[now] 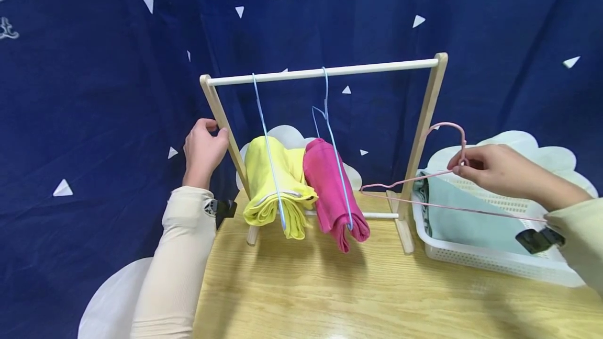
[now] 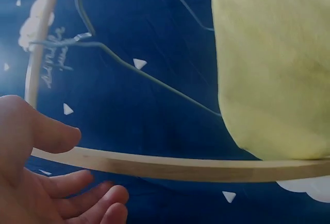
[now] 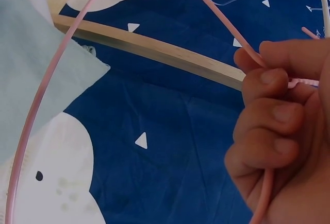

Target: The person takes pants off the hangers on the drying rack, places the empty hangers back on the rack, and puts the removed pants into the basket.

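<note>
My right hand (image 1: 494, 169) grips a pink wire hanger (image 1: 433, 205) just below its hook, fingers curled round the wire in the right wrist view. The hanger's hook points up, and its long bottom bar stretches across the front of the basket. Beside the left post of a small wooden rack (image 1: 322, 73) is my left hand (image 1: 203, 146); in the left wrist view its thumb and loosely bent fingers stand apart on either side of the post (image 2: 170, 167). From the rack's white rod hang a yellow folded cloth (image 1: 278, 182) and a magenta folded cloth (image 1: 330, 187), each on a blue hanger.
A white basket (image 1: 499, 260) with a pale green cloth (image 1: 466, 218) in it stands right of the rack. Beneath lies a wood-grain table (image 1: 301, 286). Behind hangs a dark blue curtain (image 1: 118, 93) with white triangles and clouds.
</note>
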Available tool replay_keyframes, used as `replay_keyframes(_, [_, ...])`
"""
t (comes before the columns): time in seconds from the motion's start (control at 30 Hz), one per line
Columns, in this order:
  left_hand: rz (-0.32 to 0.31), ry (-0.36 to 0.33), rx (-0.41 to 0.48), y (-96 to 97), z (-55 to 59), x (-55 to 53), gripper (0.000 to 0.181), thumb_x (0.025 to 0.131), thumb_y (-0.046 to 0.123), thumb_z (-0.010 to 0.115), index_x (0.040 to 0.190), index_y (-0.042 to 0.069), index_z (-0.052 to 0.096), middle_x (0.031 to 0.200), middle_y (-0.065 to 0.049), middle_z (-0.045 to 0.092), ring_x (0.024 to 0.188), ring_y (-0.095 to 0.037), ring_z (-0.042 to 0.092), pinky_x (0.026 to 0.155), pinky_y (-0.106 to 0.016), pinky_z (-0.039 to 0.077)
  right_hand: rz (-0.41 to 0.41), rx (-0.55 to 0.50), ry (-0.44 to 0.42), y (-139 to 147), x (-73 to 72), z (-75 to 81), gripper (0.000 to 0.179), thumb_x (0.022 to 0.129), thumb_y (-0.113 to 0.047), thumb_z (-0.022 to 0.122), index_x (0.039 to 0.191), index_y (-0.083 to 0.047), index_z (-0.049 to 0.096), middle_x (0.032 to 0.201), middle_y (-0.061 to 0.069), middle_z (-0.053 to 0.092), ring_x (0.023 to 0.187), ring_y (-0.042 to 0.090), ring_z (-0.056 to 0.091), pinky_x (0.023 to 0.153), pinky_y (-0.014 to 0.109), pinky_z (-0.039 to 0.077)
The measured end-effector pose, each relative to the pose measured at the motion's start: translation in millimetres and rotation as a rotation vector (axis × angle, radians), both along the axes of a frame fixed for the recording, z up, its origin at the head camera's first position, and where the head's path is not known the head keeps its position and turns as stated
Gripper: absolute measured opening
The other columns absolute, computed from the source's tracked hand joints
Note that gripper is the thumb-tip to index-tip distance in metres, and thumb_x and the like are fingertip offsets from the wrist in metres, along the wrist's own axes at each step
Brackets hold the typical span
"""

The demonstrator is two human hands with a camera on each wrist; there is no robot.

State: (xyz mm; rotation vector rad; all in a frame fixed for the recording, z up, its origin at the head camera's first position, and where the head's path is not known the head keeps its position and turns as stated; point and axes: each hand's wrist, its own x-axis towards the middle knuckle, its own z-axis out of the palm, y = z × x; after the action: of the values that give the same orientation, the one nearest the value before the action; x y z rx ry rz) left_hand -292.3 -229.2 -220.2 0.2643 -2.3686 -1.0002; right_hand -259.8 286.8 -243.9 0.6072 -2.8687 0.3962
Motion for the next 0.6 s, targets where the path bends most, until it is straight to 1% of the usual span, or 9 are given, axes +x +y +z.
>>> replay_keyframes(0.17, [0.017, -0.003, -0.018, -4.9, -2.2, -10.9, 0.050, 0.095, 0.029, 0.053, 0.136, 0.001, 0.049, 0.134, -0.015, 0.061, 0.128, -0.038, 0.053, 0.111, -0.048, 0.037, 0.021, -0.012, 0.039, 1.5, 1.7, -0.8, 0.013, 0.095, -0.012, 0.062, 0.100, -0.012, 0.073, 0.081, -0.004, 0.070, 0.063, 0.001, 0.046, 0.058, 0.023, 0.038])
replay_keyframes(0.23, [0.015, -0.003, -0.028, -6.9, -3.0, -14.4, 0.048, 0.095, 0.030, 0.053, 0.134, 0.002, 0.052, 0.133, -0.016, 0.062, 0.126, -0.038, 0.054, 0.109, -0.049, 0.038, 0.020, -0.014, 0.045, 1.3, 2.6, -0.8, 0.012, 0.095, -0.013, 0.062, 0.100, -0.012, 0.073, 0.077, -0.005, 0.066, 0.062, 0.001, 0.044, 0.057, 0.023, 0.037])
replay_keyframes(0.3, [0.011, 0.008, -0.046, -8.4, -3.7, -18.7, 0.045, 0.095, 0.032, 0.054, 0.128, 0.002, 0.058, 0.128, -0.017, 0.065, 0.122, -0.039, 0.057, 0.106, -0.050, 0.040, 0.018, -0.014, 0.051, 1.1, 3.3, -0.4, 0.013, 0.095, -0.013, 0.062, 0.100, -0.012, 0.074, 0.072, -0.006, 0.062, 0.061, 0.001, 0.043, 0.057, 0.023, 0.035])
replay_keyframes(0.4, [0.012, 0.018, -0.052, -8.5, -3.5, -24.8, 0.040, 0.095, 0.035, 0.055, 0.117, 0.003, 0.065, 0.118, -0.019, 0.069, 0.113, -0.039, 0.061, 0.099, -0.051, 0.045, 0.010, -0.010, 0.044, 0.4, 4.4, 1.2, 0.013, 0.096, -0.014, 0.062, 0.101, -0.011, 0.073, 0.069, -0.006, 0.059, 0.060, 0.002, 0.043, 0.056, 0.024, 0.035])
replay_keyframes(0.47, [0.019, 0.022, -0.053, -7.6, -3.3, -28.9, 0.038, 0.095, 0.037, 0.056, 0.110, 0.003, 0.068, 0.110, -0.020, 0.071, 0.107, -0.038, 0.064, 0.093, -0.051, 0.048, 0.008, -0.009, 0.044, -0.4, 5.1, 2.2, 0.013, 0.096, -0.014, 0.062, 0.102, -0.011, 0.073, 0.072, -0.006, 0.062, 0.061, 0.002, 0.044, 0.057, 0.023, 0.035])
replay_keyframes(0.6, [0.037, -0.005, -0.046, -4.2, -3.4, -34.3, 0.037, 0.096, 0.037, 0.056, 0.103, 0.003, 0.069, 0.103, -0.019, 0.071, 0.097, -0.035, 0.065, 0.079, -0.046, 0.049, -0.005, -0.010, 0.012, -2.9, 6.8, 3.8, 0.015, 0.096, -0.015, 0.061, 0.104, -0.011, 0.072, 0.077, -0.005, 0.066, 0.063, 0.004, 0.046, 0.057, 0.024, 0.036])
